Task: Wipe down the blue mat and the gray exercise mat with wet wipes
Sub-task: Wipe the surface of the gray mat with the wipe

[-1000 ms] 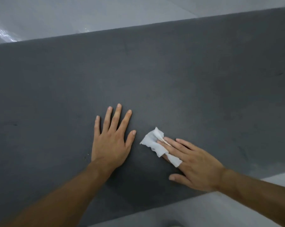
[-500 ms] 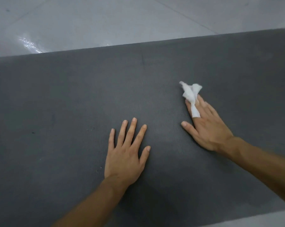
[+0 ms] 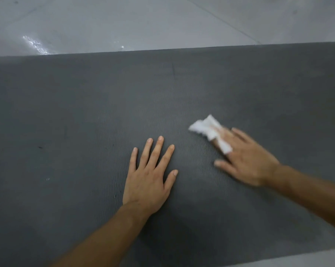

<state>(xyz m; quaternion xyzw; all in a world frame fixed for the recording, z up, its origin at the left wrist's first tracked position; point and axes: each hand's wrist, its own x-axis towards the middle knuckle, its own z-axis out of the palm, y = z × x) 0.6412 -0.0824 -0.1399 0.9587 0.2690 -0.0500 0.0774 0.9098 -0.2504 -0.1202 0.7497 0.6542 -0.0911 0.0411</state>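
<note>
One crumpled white wet wipe (image 3: 206,127) lies on the dark gray textured exercise mat (image 3: 82,105), right of centre and roughly midway between the mat's far and near edges. The mat is spread flat and fills most of the view. The blue mat is not in view.

Right hand (image 3: 248,162): the fingers (image 3: 239,134) are extended nearly straight and press the wipe onto the mat surface. A strip of the wipe lies over the top of one finger. Motion blur prevents telling whether it is also nipped between two fingers. The thumb is splayed out to the left, low over the mat.

Left hand (image 3: 148,177): palm down, fingers straight and spread, holding nothing. It rests on the mat to the left of the wipe, near it but apart.

Change: one second ago the wipe lay just beside the left thumb, closer to the near edge. Half a second ago the right hand had pushed it out toward the far edge, well apart from the left hand. It is now drawn part-way back. The left hand has kept its place on the mat throughout.

Assessment: a back-and-forth scrubbing stroke is probably under way over one band of the mat, with the left hand acting as a brace. The areas far left and far right likely remain to be covered.

Pale glossy tiled floor (image 3: 124,22) lies beyond the far edge.
</note>
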